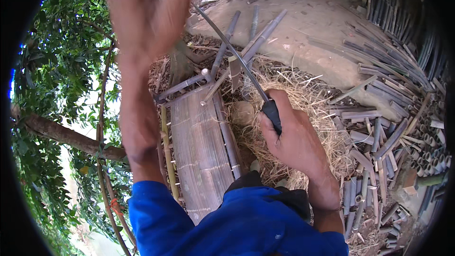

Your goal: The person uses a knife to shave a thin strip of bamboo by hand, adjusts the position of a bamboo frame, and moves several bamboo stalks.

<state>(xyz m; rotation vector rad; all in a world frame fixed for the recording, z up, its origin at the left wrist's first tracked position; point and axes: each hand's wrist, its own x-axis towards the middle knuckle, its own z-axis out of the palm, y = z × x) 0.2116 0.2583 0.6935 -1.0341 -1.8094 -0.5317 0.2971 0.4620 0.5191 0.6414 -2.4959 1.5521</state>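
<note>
My right hand (296,137) is closed round the black handle of a long knife (227,42). Its narrow blade slants up and to the left, seen almost edge-on. High at the upper left, my left hand (147,14) is raised and smeared by motion, and the top of the picture cuts it off. Whether its fingers hold anything cannot be made out. Below and between my arms lies a slatted bamboo bench (201,147) with a pole frame. A thin bamboo stick (213,92) and a flat brown piece (234,71) sit beyond it, under the blade.
Pale shavings (308,114) cover the ground round my right hand. Cut bamboo pieces (374,137) are heaped at the right, with longer poles (393,61) behind. Bamboo poles (265,33) lean on a raised earth ledge (313,28). A branch (71,137) and foliage stand close on the left.
</note>
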